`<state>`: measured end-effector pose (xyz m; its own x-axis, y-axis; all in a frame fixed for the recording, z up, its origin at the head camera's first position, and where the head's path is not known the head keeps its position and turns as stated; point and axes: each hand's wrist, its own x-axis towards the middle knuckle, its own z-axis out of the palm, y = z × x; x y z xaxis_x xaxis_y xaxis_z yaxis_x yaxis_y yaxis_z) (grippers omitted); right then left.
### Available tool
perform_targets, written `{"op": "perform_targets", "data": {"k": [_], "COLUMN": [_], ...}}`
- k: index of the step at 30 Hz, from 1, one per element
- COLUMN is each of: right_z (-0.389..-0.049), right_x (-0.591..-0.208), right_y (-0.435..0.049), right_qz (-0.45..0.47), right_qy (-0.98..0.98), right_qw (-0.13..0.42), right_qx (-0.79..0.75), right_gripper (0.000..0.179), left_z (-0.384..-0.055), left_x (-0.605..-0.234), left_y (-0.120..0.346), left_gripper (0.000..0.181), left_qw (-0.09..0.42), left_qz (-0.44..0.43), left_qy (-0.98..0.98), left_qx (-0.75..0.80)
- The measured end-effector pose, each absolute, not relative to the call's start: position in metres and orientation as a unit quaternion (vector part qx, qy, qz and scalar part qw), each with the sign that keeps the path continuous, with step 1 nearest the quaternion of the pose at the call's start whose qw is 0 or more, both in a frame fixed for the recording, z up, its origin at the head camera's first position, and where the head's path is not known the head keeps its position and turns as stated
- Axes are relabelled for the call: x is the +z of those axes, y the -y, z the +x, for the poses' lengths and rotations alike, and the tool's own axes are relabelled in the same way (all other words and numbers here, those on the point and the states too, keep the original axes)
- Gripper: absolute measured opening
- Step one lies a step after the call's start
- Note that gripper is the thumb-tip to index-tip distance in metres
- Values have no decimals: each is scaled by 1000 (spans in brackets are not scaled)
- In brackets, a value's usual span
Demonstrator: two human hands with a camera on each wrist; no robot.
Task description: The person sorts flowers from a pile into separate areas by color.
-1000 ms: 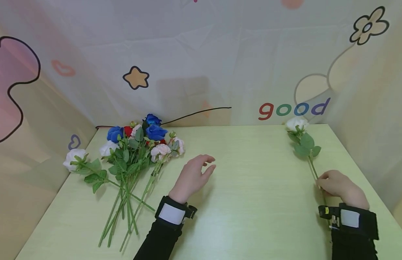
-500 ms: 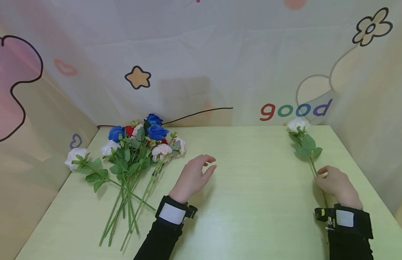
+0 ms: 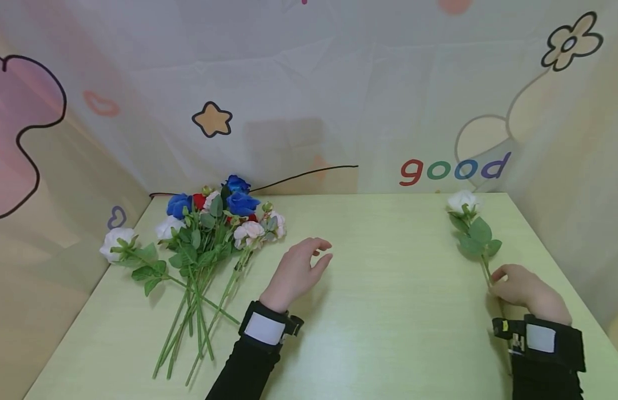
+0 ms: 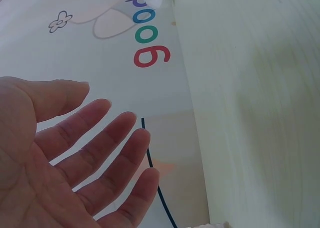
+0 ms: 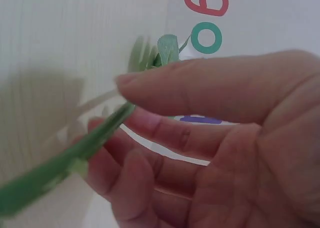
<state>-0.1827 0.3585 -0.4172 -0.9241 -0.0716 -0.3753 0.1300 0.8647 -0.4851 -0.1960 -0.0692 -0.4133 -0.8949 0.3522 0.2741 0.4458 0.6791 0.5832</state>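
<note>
On the right of the head view, my right hand (image 3: 531,291) pinches the green stem (image 5: 75,160) of a white rose (image 3: 463,201) between thumb and fingers. Its bloom points to the back of the table, with green leaves (image 3: 479,233) just below it. My left hand (image 3: 297,272) is held over the middle of the table, fingers loosely spread, holding nothing; the left wrist view shows its bare palm (image 4: 30,178). Left of it lies a bunch of flowers with blue roses (image 3: 242,204), pale pink blooms (image 3: 248,232) and white roses (image 3: 114,244), their stems (image 3: 196,322) crossing toward the front.
The pale wooden table (image 3: 379,311) meets a printed cloth backdrop (image 3: 309,83) at its back edge. Cloth also hangs along the left and right sides. A black wristband with a small camera (image 3: 269,328) sits on each wrist.
My right hand first shifts slightly up and left, then back down and right, carrying the white rose, whose bloom now sits a little lower and further right. My left hand stays still.
</note>
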Motion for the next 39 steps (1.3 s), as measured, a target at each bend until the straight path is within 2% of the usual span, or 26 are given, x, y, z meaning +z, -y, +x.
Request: {"op": "perform_targets", "data": {"k": [6,10,22,25,35,39], "right_z": [-179,-179,-188,-192,-199,-201], "right_x": [-408,-408,-414,-415,-412,-417], "right_y": [-353,-347,-313,-304,-254,-233], "right_qz": [31,42,14,-14,-67,-97], "right_qy": [-958,-963,-954,-939,-896,-883], "right_qw": [158,111,-125,-159,-159,-139], "right_qx": [-236,-240,-273,-305,-409,-438], "right_gripper": [54,58,43,38,31,27], "left_z": [-196,-196,-197,-196,-188,-183], "left_x": [-413,-413,-411,-410,-404,-405], "left_y": [69,70,72,74,86,94], "left_gripper": [27,27,26,25,22,22], "left_qw": [70,73,91,104,121,125], "left_qz": [-220,-221,-203,-186,-139,-129], "left_qy": [912,911,924,931,937,939], "left_qx": [-339,-339,-310,-298,-296,-292]}}
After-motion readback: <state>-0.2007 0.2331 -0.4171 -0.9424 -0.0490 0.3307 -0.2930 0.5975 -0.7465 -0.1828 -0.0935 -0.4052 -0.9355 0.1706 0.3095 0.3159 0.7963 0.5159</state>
